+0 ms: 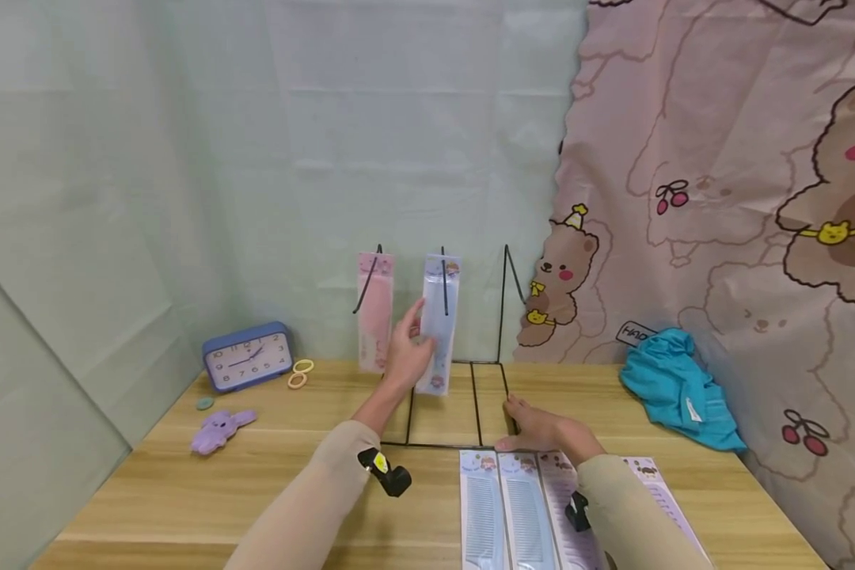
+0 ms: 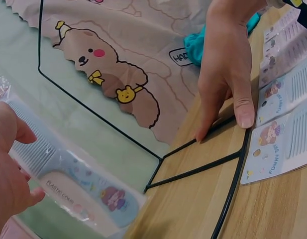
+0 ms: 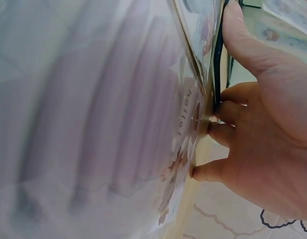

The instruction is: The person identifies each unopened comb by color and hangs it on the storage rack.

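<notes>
A black wire display rack (image 1: 476, 404) stands on the table with upright hooks. From its middle hook hangs a packaged blue comb (image 1: 442, 332), its wrapper marked "PLASTIC COMB". My left hand (image 1: 408, 352) is at that package's left edge, fingers loosely extended, touching or very near it. A pink package (image 1: 375, 317) hangs on the left hook; its contents are unclear. My right hand (image 1: 541, 427) presses down at the rack's front right base corner, the thumb on the front wire and the fingers (image 3: 213, 169) spread over the side.
Several packaged combs (image 1: 483, 507) lie in a row before the rack, partly under my right forearm. At left are a blue clock (image 1: 248, 358), hair ties (image 1: 297, 380) and a purple plush toy (image 1: 218, 431). A teal cloth (image 1: 677, 388) lies at right.
</notes>
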Demonstrator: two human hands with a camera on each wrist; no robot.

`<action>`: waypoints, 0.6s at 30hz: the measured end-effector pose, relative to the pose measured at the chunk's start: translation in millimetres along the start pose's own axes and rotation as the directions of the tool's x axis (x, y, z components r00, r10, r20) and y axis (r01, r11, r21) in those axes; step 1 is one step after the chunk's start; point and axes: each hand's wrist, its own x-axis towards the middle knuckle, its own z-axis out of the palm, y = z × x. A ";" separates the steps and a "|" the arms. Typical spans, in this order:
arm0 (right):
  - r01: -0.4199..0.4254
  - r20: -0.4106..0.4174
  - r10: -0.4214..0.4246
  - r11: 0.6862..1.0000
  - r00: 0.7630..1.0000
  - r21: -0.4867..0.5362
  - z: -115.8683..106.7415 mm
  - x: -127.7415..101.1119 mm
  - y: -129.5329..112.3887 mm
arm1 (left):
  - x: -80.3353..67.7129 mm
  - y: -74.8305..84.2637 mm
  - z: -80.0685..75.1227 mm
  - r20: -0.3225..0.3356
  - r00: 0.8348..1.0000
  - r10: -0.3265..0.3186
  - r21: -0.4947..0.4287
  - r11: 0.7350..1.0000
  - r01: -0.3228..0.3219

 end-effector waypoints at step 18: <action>0.005 0.010 -0.005 1.000 1.000 0.000 -0.8 -0.8 -0.5 | -7.3 -11.4 -0.3 0.028 0.999 0.022 0.003 1.000 -0.022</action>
